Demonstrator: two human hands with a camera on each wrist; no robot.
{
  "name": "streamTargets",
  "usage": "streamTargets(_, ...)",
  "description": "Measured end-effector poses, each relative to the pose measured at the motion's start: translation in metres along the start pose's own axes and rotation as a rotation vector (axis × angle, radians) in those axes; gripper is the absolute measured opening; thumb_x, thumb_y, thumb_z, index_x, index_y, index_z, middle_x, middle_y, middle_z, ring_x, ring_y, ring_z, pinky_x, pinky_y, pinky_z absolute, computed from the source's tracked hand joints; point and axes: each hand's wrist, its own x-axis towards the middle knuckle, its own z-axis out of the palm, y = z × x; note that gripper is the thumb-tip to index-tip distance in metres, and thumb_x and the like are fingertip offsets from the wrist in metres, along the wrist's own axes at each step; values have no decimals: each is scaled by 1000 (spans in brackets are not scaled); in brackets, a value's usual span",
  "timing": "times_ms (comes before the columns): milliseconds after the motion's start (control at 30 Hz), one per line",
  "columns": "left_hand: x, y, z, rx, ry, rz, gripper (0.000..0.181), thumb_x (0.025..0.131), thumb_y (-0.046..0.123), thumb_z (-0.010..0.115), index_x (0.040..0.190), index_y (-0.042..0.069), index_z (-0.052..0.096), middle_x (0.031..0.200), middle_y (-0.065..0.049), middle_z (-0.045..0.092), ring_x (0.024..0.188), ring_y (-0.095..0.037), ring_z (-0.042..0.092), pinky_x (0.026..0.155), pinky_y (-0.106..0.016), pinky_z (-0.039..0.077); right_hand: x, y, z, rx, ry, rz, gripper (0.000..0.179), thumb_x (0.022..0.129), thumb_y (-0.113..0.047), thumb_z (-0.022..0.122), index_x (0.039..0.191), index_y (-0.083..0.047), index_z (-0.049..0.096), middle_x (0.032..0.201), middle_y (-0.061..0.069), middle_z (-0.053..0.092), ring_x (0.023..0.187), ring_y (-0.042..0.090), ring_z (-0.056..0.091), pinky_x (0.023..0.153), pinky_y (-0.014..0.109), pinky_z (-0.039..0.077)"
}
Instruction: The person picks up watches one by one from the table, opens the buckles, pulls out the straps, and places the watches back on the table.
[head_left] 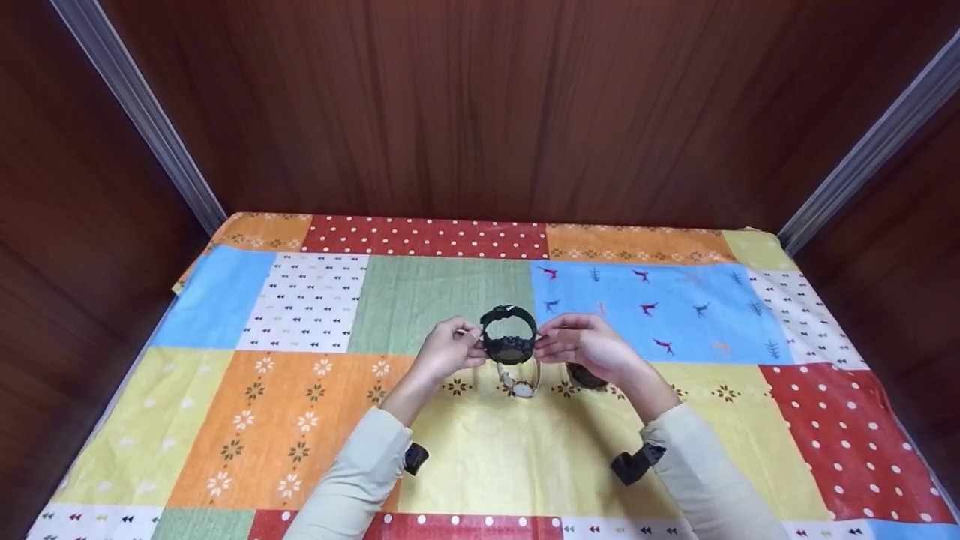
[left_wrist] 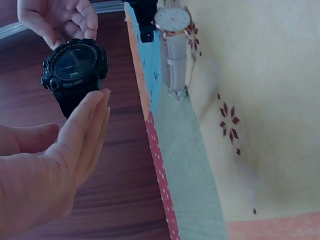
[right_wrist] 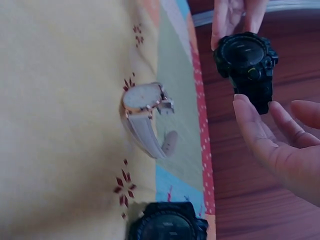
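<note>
A black digital sports watch (head_left: 510, 348) is held up off the cloth between both hands, its strap bent round in a loop. My left hand (head_left: 448, 349) grips its left side and my right hand (head_left: 586, 346) its right side, fingertips on the strap. In the left wrist view the round dark dial (left_wrist: 75, 64) faces the camera. Below the held watch, a watch with a white dial and pale strap (right_wrist: 144, 97) lies on the cloth. Another black watch (head_left: 585, 376) lies partly hidden beneath my right hand.
A patchwork-print cloth (head_left: 480, 450) covers the table. Dark brown wooden panels (head_left: 465, 105) stand behind it and at both sides, with grey metal strips (head_left: 142, 112) at the corners. A black wrist camera (head_left: 634, 463) sits at the right sleeve.
</note>
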Motion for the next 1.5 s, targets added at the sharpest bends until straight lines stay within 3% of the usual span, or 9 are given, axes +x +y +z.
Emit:
streamTargets(267,-5,7,9,-17,-70,26,12,94,0,43,96,-10,50,82,-16,54,75,-24,63,76,-36,52,-13,-8,-10,-23,-9,-5,15,90,4,44,101,11,52,91,19,63,84,28,63,86,45,47)
streamTargets(467,-5,9,15,1,-89,33,14,94,1,45,99,-10,52,83,-15,55,75,-23,62,75,-35,52,-19,-8,-15,-1,-18,-3,12,90,5,46,98,8,55,90,18,63,83,28,63,83,41,49)
streamTargets(733,-5,11,19,1,-84,49,12,92,0,49,99,-10,53,79,-12,54,71,-19,60,75,-36,52,-21,-7,-15,24,29,2,11,88,6,48,91,3,58,86,15,63,80,27,64,85,44,47)
streamTargets(1200,-5,17,20,9,-66,101,12,86,0,60,93,-8,56,83,-11,56,72,-19,61,71,-30,53,-17,-12,-11,-13,176,-30,10,84,9,56,78,0,60,79,11,61,69,23,63,78,38,51)
streamTargets(1367,-4,18,20,24,-51,108,13,81,-2,65,90,-8,58,82,-9,56,69,-15,60,69,-29,53,-17,-12,-10,-22,203,-51,13,81,14,56,80,1,58,81,12,60,70,22,62,77,37,52)
streamTargets(1500,-4,17,20,25,-33,121,17,78,-3,68,91,-9,57,81,-9,58,67,-13,59,70,-29,53,-17,-12,-9,-25,204,-67,16,79,16,56,91,5,56,85,13,59,74,22,63,80,38,51)
